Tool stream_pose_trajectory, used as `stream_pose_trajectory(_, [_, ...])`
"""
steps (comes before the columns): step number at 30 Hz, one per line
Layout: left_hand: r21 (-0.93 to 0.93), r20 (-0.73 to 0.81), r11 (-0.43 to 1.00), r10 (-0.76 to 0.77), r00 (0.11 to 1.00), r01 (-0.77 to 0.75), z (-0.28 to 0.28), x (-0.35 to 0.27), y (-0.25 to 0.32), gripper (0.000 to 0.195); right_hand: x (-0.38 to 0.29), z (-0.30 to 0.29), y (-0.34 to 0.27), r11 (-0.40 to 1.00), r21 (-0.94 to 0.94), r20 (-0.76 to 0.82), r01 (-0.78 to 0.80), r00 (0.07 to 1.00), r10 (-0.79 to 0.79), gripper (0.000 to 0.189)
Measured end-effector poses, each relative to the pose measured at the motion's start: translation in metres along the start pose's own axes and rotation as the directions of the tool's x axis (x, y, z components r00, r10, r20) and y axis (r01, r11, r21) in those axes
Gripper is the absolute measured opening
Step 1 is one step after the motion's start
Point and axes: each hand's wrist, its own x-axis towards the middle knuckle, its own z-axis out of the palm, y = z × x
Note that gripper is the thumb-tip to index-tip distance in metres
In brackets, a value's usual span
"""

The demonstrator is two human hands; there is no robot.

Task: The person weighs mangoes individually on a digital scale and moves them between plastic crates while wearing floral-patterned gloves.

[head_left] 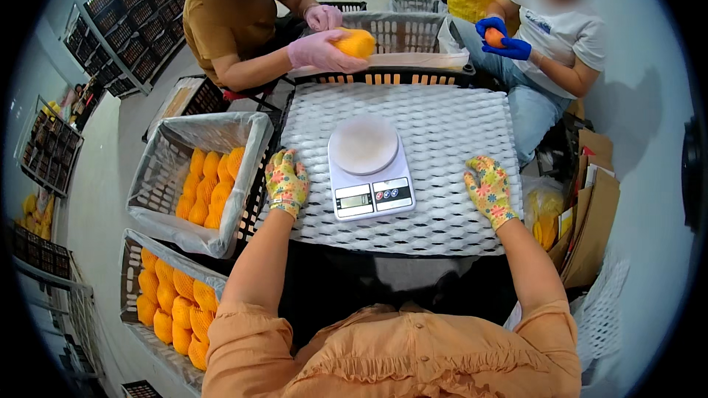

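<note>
My left hand (287,183), in a floral-print glove, rests at the left edge of a white foam netting sheet (442,116) and holds nothing. On the sheet's right side lies my right hand (491,189), in a matching glove, also with nothing in it. Between my hands stands a white digital kitchen scale (371,177) with a bare round platform, a small display and several buttons. Left of my left hand is a lined crate (145,190) holding several fruits in yellow foam nets (207,188).
Nearer me on the left, a second crate (130,298) holds more netted fruits (174,301). Across the table, a pink-gloved person grips a netted fruit (354,43). Blue-gloved hands (511,47) hold an orange fruit (494,37). Cardboard pieces (594,221) lean at right.
</note>
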Motion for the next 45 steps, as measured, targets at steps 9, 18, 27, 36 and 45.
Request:
stream_pose_trajectory(9, [-0.019, -0.024, 1.000, 0.024, 0.999, -0.025, 0.007, 0.001, -0.002, 0.034, 0.000, 0.004, 0.007, 0.999, -0.023, -0.023, 0.025, 0.999, -0.025, 0.024])
stream_pose_trajectory(18, [0.004, -0.008, 1.000, 0.000, 1.000, 0.000, 0.006, 0.000, -0.002, 0.036, 0.000, 0.003, 0.005, 1.000, -0.028, 0.009, 0.012, 1.000, -0.012, 0.027])
stream_pose_trajectory(27, [0.003, 0.024, 1.000, -0.023, 0.999, 0.023, 0.005, 0.001, -0.001, 0.036, 0.000, 0.006, 0.007, 1.000, 0.015, 0.019, 0.007, 1.000, -0.007, 0.025])
stream_pose_trajectory(36, [-0.001, 0.029, 1.000, -0.030, 0.999, 0.030, 0.007, 0.001, 0.000, 0.036, 0.064, -0.019, -0.021, 0.977, -0.059, 0.319, -0.206, 0.923, 0.214, 0.032])
stream_pose_trajectory(45, [-0.019, 0.034, 0.999, -0.027, 0.999, 0.028, 0.004, 0.002, -0.002, 0.036, 0.159, 0.082, -0.043, 0.992, 0.124, -0.034, 0.003, 0.999, 0.001, 0.072])
